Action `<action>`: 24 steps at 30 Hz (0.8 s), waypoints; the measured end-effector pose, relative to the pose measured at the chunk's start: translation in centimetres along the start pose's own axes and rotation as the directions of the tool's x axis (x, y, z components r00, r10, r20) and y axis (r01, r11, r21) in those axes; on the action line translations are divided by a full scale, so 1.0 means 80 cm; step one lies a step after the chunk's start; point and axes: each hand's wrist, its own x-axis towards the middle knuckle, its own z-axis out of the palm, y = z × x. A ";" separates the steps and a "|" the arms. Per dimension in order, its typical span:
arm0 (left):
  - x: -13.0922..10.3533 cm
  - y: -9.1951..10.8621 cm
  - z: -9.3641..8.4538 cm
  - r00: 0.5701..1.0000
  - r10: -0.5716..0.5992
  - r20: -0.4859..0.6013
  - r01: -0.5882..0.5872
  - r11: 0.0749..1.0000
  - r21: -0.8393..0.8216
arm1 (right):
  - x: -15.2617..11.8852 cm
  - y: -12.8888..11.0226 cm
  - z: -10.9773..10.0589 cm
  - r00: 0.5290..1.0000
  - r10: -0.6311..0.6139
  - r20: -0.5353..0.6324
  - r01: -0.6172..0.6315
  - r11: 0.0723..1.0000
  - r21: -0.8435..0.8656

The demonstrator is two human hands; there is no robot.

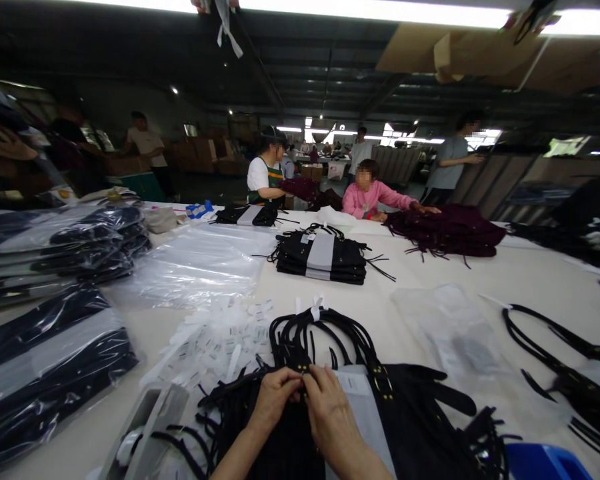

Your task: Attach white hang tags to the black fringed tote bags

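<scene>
A black bag (410, 420) with looped handles, brass-coloured fittings and fringed ends lies at the front of the table, a pale grey strip (363, 407) across it. My left hand (275, 400) pinches at the base of the handles; what is between the fingertips is too small to make out. Close against it, my right hand (330, 413) has its fingers bent over the same spot, and their tips are partly hidden. White tags (225, 333) are spread to the left of the handles.
Plastic-wrapped dark bags (45, 360) lie left, near a grey tray (153, 417). More black bags (325, 257) are stacked ahead. A blue container (547, 461) is front right. People sit across the table by maroon bags (450, 230).
</scene>
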 end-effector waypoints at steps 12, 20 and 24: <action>-0.011 0.014 0.005 0.999 0.002 -0.037 0.000 0.999 0.032 | -0.055 0.069 -0.025 0.923 0.382 0.040 -0.383 0.923 0.031; -0.012 0.016 0.009 0.997 0.080 -0.012 -0.077 0.983 0.164 | -0.028 0.061 -0.012 0.925 0.357 0.130 -0.358 0.933 -0.017; -0.012 0.014 0.009 0.997 0.074 -0.012 -0.071 0.978 0.196 | -0.023 0.064 -0.010 0.954 0.236 0.185 -0.227 0.971 -0.072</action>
